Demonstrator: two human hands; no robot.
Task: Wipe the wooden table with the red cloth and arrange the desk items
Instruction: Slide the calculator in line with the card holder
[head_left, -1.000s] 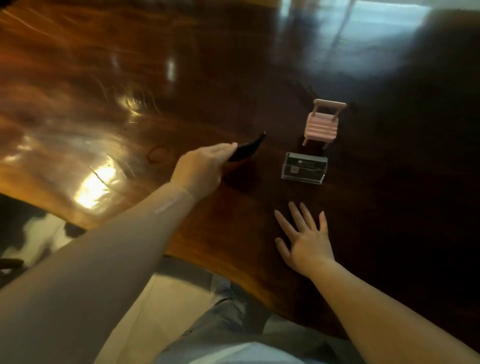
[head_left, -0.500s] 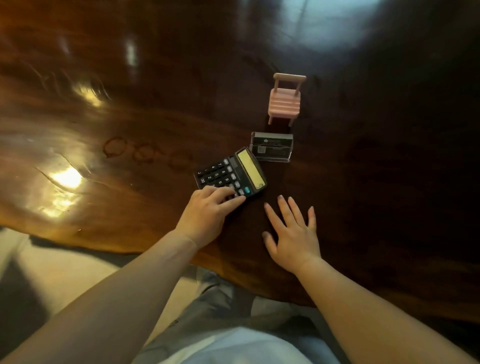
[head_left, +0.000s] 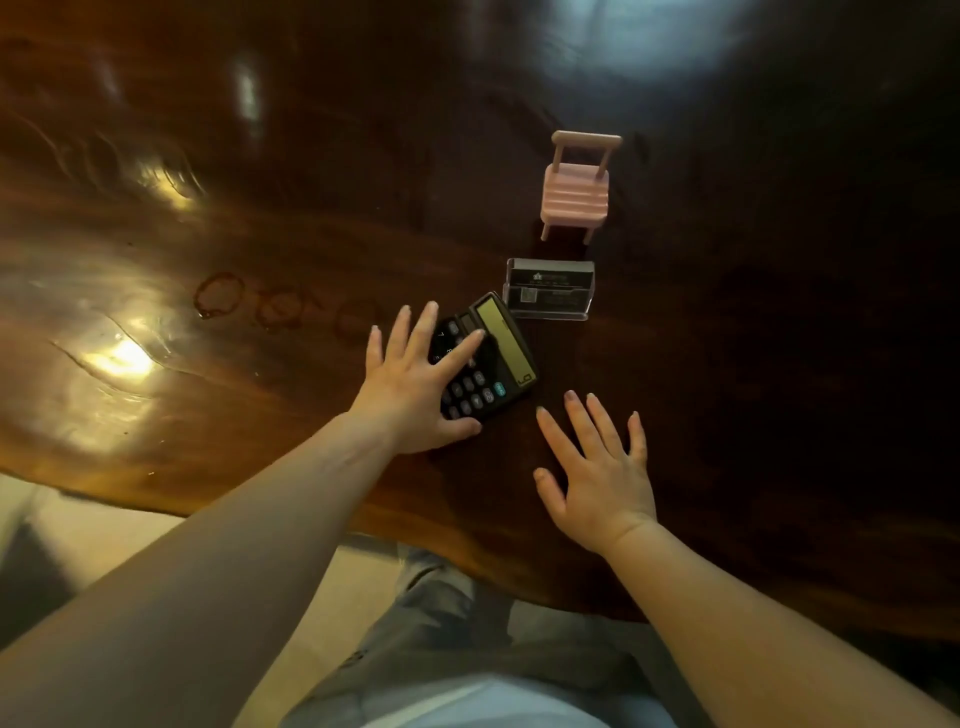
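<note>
Your left hand (head_left: 410, 387) lies flat on the black plastic calculator (head_left: 503, 353), fingers straight and spread over its rounded keys, thumb against the near edge, gripping nothing. Your right hand (head_left: 597, 470) rests open, palm down, on the glossy dark wooden table (head_left: 249, 415) just beside it. Beyond the calculator's angled display stands a clear acrylic card holder (head_left: 550, 291), then an upright slatted pink miniature chair (head_left: 575, 195). Faint ring stains (head_left: 223, 296) mark the wood to the left.

Left hand (head_left: 410, 387) covers the left half of the calculator (head_left: 498, 358) keypad, the print on the card holder (head_left: 550, 291) is way too small to read, and the surface (head_left: 260, 182) runs off frame on three sides.
</note>
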